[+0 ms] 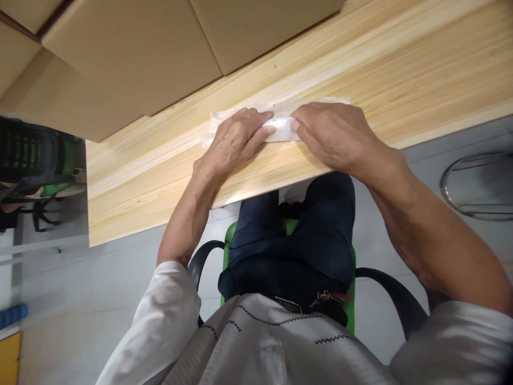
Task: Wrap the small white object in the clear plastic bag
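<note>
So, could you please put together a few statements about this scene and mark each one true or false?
1. The left hand and the right hand both touch the white wrapping. True.
2. The white wrapping lies on the person's lap. False: it lies on the wooden table.
3. A gap shows between the two thumbs. True.
4. The chair under the person has a red seat. False: the seat is green.
5. The cardboard boxes stand beyond the hands, on the far side from the person. True.
6. The keys are at the left side of the person's waist. False: they are at the right side.
</note>
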Action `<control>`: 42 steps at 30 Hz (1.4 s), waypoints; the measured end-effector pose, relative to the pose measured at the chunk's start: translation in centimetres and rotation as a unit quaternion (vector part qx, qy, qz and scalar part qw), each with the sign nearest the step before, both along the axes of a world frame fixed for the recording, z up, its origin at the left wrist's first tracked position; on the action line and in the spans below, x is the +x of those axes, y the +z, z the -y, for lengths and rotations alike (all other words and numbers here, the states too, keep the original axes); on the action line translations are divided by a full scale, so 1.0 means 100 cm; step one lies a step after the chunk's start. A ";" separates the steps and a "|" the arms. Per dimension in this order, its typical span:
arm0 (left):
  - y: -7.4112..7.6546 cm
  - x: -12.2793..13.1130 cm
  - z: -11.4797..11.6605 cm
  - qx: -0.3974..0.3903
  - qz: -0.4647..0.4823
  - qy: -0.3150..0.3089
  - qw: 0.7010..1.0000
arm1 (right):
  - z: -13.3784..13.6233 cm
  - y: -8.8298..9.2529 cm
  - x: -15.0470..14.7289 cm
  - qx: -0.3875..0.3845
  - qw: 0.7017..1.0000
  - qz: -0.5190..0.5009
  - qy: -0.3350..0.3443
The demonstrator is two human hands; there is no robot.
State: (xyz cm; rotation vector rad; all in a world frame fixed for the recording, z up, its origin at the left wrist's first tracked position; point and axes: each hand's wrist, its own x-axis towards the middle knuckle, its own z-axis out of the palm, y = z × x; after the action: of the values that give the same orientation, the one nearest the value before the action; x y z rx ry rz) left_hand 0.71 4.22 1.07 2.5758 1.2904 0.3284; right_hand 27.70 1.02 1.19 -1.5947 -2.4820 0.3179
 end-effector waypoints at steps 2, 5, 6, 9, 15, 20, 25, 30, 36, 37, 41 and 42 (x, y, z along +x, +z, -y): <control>-0.004 -0.001 -0.002 -0.036 -0.023 0.017 0.999 | -0.007 -0.004 0.003 0.005 1.000 -0.008 0.003; -0.008 -0.002 -0.004 -0.055 -0.049 0.043 0.996 | -0.014 -0.006 0.004 0.013 1.000 0.004 -0.002; -0.009 -0.002 -0.005 -0.047 -0.048 0.048 0.997 | -0.015 -0.004 0.004 0.013 1.000 0.013 -0.007; -0.013 -0.002 -0.007 -0.015 -0.029 0.056 0.998 | -0.015 0.004 -0.001 -0.004 0.998 0.049 -0.025; -0.021 -0.003 -0.013 0.004 -0.016 0.063 0.998 | -0.016 -0.006 -0.002 -0.010 0.996 0.065 -0.062; -0.021 -0.007 -0.017 -0.002 0.006 0.045 0.999 | -0.020 -0.034 0.008 0.042 0.997 -0.046 -0.045; -0.018 -0.005 -0.019 -0.008 0.000 0.044 0.999 | -0.003 -0.010 -0.002 0.057 0.995 0.046 -0.072; -0.019 -0.002 -0.016 -0.008 0.009 0.056 0.998 | 0.015 0.010 -0.017 0.086 0.995 0.029 0.035; -0.031 -0.003 -0.016 0.004 0.003 0.078 0.997 | 0.010 -0.001 -0.026 0.041 0.998 -0.031 0.036; -0.031 -0.003 -0.015 0.003 0.001 0.082 0.997 | 0.008 -0.002 -0.026 0.041 0.998 -0.032 0.037; -0.026 -0.003 -0.009 0.021 -0.025 0.092 0.995 | 0.002 -0.004 -0.024 0.052 0.997 -0.035 0.045; -0.023 -0.004 -0.007 0.032 -0.032 0.096 0.994 | 0.001 -0.004 -0.024 0.056 0.997 -0.033 0.049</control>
State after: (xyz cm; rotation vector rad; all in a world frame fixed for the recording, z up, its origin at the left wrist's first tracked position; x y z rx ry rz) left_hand 0.31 4.92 -1.20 2.5381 1.5799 0.3303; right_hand 25.35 0.97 0.82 -1.4008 -2.4855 0.2355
